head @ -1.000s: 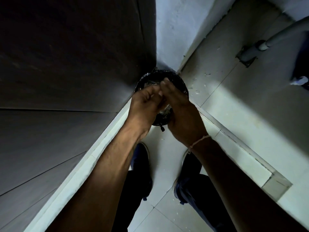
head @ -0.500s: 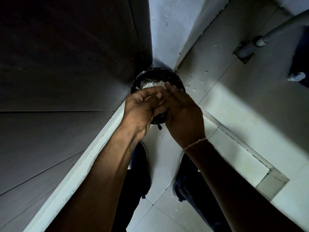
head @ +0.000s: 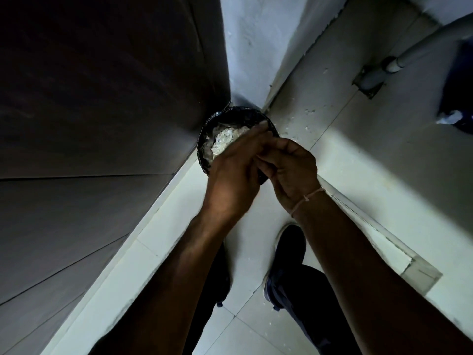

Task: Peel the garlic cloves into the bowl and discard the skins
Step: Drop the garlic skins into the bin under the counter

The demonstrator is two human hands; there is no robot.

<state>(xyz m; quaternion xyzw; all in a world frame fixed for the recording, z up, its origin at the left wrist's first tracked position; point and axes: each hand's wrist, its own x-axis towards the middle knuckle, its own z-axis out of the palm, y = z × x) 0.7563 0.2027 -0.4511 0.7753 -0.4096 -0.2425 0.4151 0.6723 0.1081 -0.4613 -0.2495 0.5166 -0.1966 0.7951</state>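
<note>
Both hands have shifted rightward and a little lower over the bin since the earlier frames, so more of the pale heap inside is now showing past the fingertips; the right hand, which lay flat across the left a moment ago, is now curling its fingers inward.

Beyond the left fingers, a dark cabinet panel (head: 97,98) is filling the far side. Just ahead of those fingers, a black-lined bin (head: 231,115) is sitting on the floor in the corner, and garlic skins (head: 225,140) are lying in a whitish pile inside it, directly under and in front of the fingertips.

Over the bin's near rim, the left hand (head: 234,175) is reaching forward, back of the hand up, its fingers stretched out long and close together, tips over the bin's far edge. Touching it on the thumb side, the right hand (head: 291,167) is bending its fingers toward the left fingers; whether they are pinching a scrap of skin is too dark to tell. A thin thread band (head: 305,199) is circling the right wrist.

Below the hands, two dark shoes (head: 290,245) are standing on the pale tiled floor (head: 358,155). Well beyond the right fingers, small white flecks are scattered on the tiles, and a grey pipe (head: 409,52) is meeting the floor.
</note>
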